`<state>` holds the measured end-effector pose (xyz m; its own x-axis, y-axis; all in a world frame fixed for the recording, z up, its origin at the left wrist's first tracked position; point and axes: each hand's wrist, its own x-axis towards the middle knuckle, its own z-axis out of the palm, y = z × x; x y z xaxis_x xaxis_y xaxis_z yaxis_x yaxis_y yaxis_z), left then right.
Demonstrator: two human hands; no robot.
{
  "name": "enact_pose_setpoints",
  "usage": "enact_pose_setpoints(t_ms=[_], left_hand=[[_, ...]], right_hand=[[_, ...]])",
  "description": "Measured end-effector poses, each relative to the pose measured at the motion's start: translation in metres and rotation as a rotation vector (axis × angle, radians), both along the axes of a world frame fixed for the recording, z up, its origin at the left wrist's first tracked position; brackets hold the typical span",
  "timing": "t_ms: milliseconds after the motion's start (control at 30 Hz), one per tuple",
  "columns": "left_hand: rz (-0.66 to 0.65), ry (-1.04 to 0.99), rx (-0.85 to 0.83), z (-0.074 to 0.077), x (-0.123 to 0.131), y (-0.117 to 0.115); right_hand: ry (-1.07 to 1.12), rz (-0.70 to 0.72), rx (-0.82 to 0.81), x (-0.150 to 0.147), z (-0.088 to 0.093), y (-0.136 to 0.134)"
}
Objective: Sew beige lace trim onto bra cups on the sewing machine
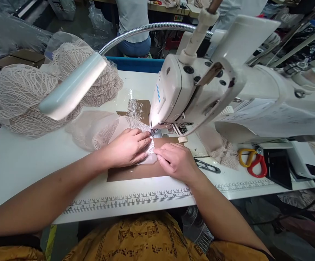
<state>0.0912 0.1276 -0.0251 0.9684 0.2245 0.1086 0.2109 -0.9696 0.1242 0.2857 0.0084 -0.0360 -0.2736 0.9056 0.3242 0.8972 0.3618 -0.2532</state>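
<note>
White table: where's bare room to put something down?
Largest patch: left, between the lace pile and left forearm. A narrow strip lies between the brown sheet and printed ruler. Crowded: around the left hand and right hand, under the sewing machine, by the scissors.

the white counter (18,165) bears a printed ruler (138,199) along its near edge, a lace heap (24,94) far left, a sheer lace piece (90,125) centrally, brown sheeting (130,174), a sewing machine (170,85), a slender dark tool (207,166) and, rightward, red-and-yellow-handled scissors (258,158).
</note>
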Motion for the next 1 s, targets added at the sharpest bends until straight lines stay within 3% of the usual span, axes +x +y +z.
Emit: enact_pose_setpoints(t_ms=[233, 500, 800, 1000], left_hand=[[0.007, -0.001, -0.001, 0.001, -0.002, -0.004], [-0.002, -0.011, 0.066, -0.004, 0.002, 0.011], [-0.021, -0.077, 0.091, -0.004, 0.001, -0.004], [-0.003, -0.076, 0.086, -0.008, 0.000, 0.003]], right_hand=[[-0.007, 0.026, -0.029, -0.001, 0.000, -0.001], [-0.044, -0.038, -0.001, -0.004, -0.006, 0.001], [-0.082, -0.067, -0.027, -0.004, -0.008, 0.002], [-0.113, -0.100, -0.073, -0.005, -0.005, 0.005]])
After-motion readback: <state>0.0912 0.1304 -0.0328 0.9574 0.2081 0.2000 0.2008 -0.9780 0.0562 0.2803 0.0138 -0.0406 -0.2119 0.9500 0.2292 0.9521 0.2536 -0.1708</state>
